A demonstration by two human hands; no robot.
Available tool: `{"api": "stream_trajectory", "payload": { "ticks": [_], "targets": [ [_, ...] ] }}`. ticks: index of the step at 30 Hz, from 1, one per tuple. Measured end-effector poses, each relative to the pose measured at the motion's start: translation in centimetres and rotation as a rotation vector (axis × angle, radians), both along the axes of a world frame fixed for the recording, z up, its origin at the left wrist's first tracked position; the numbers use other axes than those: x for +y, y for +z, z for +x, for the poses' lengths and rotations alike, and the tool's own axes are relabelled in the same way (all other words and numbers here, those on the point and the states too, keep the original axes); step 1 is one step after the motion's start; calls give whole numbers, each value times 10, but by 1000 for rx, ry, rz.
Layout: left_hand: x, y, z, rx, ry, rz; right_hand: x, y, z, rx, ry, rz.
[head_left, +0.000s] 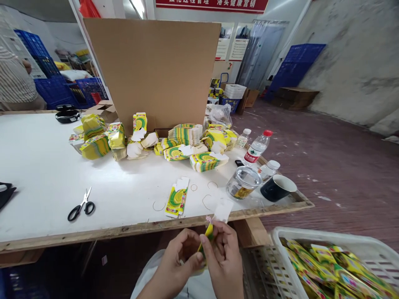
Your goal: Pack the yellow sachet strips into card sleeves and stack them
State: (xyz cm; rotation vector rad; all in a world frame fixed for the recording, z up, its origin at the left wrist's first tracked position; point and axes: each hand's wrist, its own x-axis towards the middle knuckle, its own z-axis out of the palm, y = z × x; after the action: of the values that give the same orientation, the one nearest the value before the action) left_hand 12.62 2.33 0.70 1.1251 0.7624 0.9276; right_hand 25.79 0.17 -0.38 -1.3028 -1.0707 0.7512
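Note:
Just off the table's front edge, a small yellow-green carton [208,233] is held between both hands, with white flaps standing up at its top end. My left hand [181,259] is closed on its near left side. Thumb and fingers of my right hand [227,251] pinch it from the right. Fingers cover most of the carton, so what is inside cannot be seen. Beyond the hands, a flattened carton [177,198] of the same print lies on the white table [124,195]. Several loose rubber bands are near it.
Bundles of flat cartons [185,135] sit before a tall cardboard box [152,70]. Black-handled scissors [81,207] lie on the left. A clear jar [243,182], a dark mug [277,189] and bottles stand on the right. A white basket [327,233] holds filled-looking cartons.

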Motion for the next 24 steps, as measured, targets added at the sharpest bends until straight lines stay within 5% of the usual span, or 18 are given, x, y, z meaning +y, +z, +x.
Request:
{"api": "stream_trajectory", "payload": {
  "ticks": [3, 7, 11, 18, 24],
  "targets": [
    [-4, -5, -2, -195, -88, -159, -4, -2, -9, 124, 35, 6],
    [-4, -14, -1, -181, -85, -218, -8, -4, -19, 170, 31, 8],
    [4, -20, 4, -188, 82, -242, -5, -5, -12, 15, -87, 53],
    [8, -25, 1, -38, 229, -99, 0, -13, 8, -67, 162, -159],
    [6, -21, -8, -44, 141, -8, 2, -16, 14, 60, 117, -86]
  ]
}}
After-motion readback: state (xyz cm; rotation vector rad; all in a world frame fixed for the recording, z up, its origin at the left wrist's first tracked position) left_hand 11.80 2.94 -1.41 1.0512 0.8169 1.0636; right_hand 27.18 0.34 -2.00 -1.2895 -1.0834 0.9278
